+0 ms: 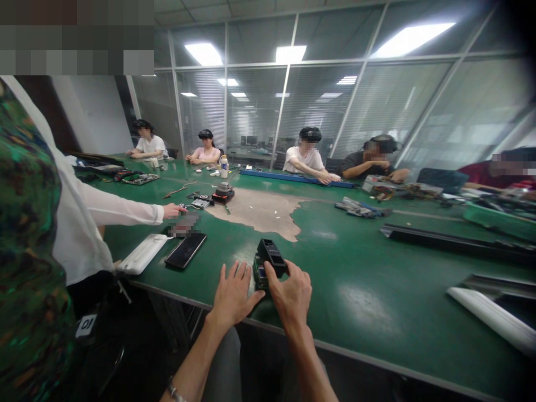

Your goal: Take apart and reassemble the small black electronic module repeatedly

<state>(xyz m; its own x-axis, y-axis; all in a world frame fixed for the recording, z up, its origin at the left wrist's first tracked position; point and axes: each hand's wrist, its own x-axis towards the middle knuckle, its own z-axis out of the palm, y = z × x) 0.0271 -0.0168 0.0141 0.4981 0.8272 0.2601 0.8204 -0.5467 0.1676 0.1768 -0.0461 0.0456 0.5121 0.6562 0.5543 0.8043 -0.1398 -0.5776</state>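
A small black plastic housing [271, 254] sits on the green table in front of me, with several rectangular openings in its top. Beneath its left side a circuit board [260, 273] shows green. My right hand [291, 290] grips the housing from the near right, thumb on the left and fingers on the far side, partly hidden. Just left of it, my left hand [235, 293] lies with fingers spread near the table's front edge. Its thumb points toward the circuit board; whether it touches is hard to tell.
A black phone [186, 250] and a long white casing [143, 254] lie to the left, near a co-worker's hand [173, 210]. Beyond is a worn brown patch [255, 209]. Dark rails [439, 240] and a white-edged part [494, 315] lie right. Several people sit across the table.
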